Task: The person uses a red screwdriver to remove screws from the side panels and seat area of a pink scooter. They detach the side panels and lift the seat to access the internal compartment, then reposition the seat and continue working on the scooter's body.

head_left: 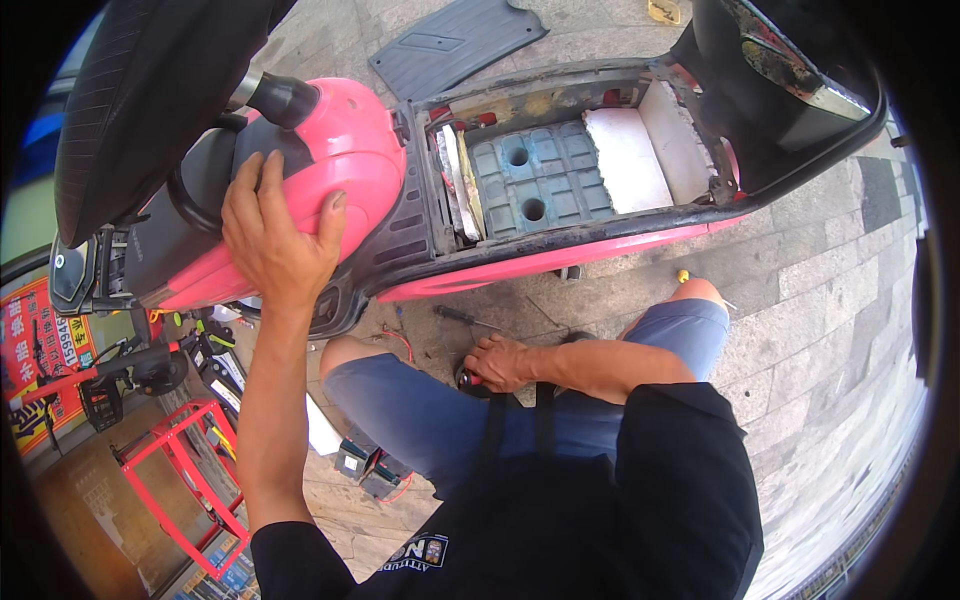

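A pink electric scooter (352, 180) stands across the view in front of me. My left hand (280, 230) lies on its pink body below the black seat (140, 110), fingers spread. Low between my knees, the fingers of my right hand (500, 363) are wrapped round a black and red object (466, 379); its kind is mostly hidden by the hand. The scooter's floor compartment (440, 245) is uncovered, showing a blue-grey ribbed plastic base (545, 165) with two round holes and white foam sheets (628, 160). A black-handled screwdriver (455, 314) lies on the paving near my right hand.
A grey footboard panel (455, 45) lies on the paving beyond the scooter. A yellow-handled tool (684, 276) lies by my right knee. At left are a red metal frame (185, 480), a folded kick scooter (110, 375) and black battery blocks (365, 465) with red wire.
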The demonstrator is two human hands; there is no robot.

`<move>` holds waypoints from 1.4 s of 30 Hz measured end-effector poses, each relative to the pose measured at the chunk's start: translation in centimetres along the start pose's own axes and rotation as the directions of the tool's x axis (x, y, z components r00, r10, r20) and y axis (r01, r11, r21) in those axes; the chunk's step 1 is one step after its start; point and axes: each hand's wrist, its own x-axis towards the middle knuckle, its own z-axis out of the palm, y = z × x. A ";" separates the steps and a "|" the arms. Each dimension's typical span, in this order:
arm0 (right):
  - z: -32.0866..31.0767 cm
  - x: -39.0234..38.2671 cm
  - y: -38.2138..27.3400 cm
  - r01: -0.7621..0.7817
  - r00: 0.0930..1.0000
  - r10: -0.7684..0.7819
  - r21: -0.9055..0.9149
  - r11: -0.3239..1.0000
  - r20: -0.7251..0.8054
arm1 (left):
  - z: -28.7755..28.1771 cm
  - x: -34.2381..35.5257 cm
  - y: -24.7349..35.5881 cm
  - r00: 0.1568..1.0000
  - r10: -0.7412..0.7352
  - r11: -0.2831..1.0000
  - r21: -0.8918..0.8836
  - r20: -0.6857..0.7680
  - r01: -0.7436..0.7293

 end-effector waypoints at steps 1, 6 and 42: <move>-3.3 -1.3 -1.3 0.041 0.995 -0.025 0.169 0.985 -0.098 | 0.0 0.0 0.0 1.000 0.002 1.000 0.004 0.001 -0.002; -19.1 -12.0 -4.1 0.247 0.750 0.133 0.461 0.852 -0.648 | 0.0 0.3 0.1 1.000 0.002 0.999 0.034 0.013 -0.003; -34.3 -4.0 4.9 0.749 -0.137 0.627 0.334 0.573 -0.767 | 0.1 0.5 0.3 0.997 0.035 0.997 0.063 0.072 -0.039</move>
